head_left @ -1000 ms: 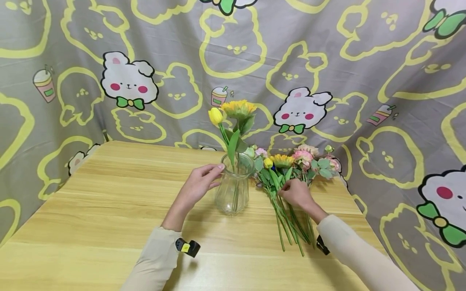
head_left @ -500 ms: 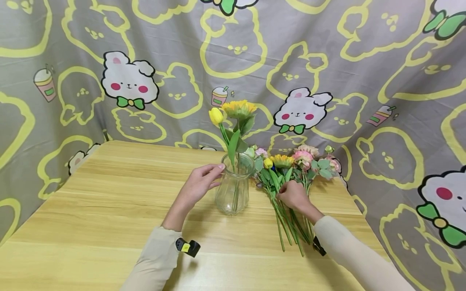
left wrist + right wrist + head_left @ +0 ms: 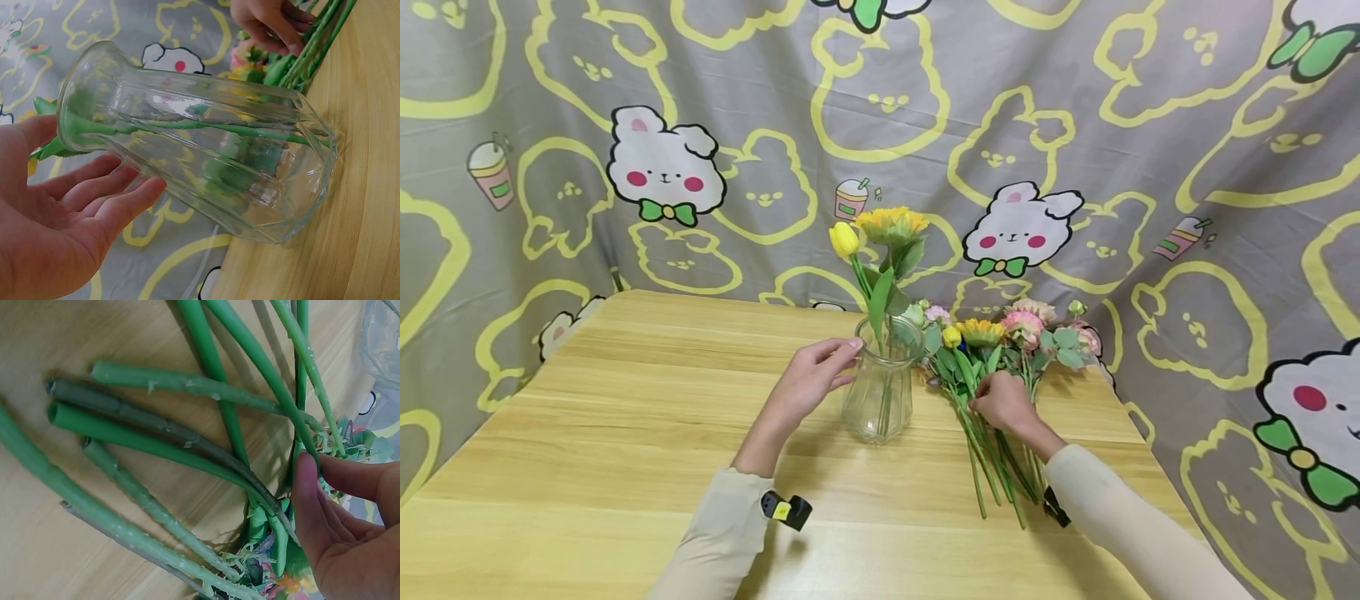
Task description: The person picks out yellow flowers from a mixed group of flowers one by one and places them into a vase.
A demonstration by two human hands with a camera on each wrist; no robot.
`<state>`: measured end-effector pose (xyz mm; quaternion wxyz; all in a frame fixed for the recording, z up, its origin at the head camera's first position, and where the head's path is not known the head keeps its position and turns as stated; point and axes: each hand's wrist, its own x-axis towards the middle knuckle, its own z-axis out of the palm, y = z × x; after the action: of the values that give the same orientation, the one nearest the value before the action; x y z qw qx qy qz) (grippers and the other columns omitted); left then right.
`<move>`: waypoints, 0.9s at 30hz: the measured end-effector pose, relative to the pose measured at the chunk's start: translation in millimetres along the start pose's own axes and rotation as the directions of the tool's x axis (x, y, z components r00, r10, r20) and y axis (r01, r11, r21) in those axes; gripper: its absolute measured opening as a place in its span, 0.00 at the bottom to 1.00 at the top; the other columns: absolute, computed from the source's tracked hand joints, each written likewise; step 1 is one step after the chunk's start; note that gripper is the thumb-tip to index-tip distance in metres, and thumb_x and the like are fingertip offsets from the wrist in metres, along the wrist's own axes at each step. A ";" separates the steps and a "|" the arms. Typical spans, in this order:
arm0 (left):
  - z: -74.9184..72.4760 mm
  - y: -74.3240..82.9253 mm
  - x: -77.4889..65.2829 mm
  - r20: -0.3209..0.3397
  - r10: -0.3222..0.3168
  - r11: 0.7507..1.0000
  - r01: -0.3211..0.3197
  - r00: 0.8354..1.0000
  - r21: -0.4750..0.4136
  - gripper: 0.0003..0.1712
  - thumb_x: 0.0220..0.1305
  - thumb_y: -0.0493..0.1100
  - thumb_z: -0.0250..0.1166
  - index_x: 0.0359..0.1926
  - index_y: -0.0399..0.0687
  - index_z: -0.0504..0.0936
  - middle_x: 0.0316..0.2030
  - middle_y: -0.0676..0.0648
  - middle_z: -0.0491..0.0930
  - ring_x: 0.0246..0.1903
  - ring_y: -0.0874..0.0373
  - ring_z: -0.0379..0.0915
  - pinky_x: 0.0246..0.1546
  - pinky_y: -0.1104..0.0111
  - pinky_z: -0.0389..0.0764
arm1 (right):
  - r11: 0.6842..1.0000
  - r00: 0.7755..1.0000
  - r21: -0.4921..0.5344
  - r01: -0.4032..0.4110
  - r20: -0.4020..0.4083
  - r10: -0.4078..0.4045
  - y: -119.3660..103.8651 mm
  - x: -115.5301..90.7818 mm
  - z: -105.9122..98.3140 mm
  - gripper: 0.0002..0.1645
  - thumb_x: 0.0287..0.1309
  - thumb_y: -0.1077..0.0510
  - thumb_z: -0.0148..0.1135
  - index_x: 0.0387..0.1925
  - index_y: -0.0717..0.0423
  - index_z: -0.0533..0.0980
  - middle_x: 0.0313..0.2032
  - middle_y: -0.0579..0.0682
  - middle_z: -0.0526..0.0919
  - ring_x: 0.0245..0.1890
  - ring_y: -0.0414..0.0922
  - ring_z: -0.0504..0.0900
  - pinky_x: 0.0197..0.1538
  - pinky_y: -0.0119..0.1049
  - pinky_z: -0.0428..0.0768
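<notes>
Right hand scooted a touch toward the vase since a second ago. The left hand has its fingers loosely spread at that vase just right of it, tulip and sunflower standing inside; the other's pinching a green stem in the flower pile around it.

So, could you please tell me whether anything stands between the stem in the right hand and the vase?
Only loose flowers lie between the right hand and the vase; above them, nothing visible blocks the way. A tulip and sunflower stand inside.
</notes>
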<state>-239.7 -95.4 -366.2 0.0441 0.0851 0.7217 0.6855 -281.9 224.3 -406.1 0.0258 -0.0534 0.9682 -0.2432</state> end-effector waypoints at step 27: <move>-0.1 0.7 -0.1 -0.003 -0.004 1.000 0.004 1.000 0.005 0.35 0.72 0.63 0.60 0.65 0.41 0.77 0.66 0.42 0.74 0.67 0.46 0.72 0.62 0.62 0.83 | 0.997 0.999 0.080 0.021 -0.034 -0.018 -5.5 -0.1 -10.3 0.05 0.58 0.69 0.62 0.30 0.67 0.83 0.27 0.60 0.86 0.17 0.52 0.85 0.19 0.36 0.85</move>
<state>-239.5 -95.5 -365.5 0.0440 0.0827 0.7238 0.6837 -282.1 224.3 -394.4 0.0096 -0.0576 0.9573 -0.2831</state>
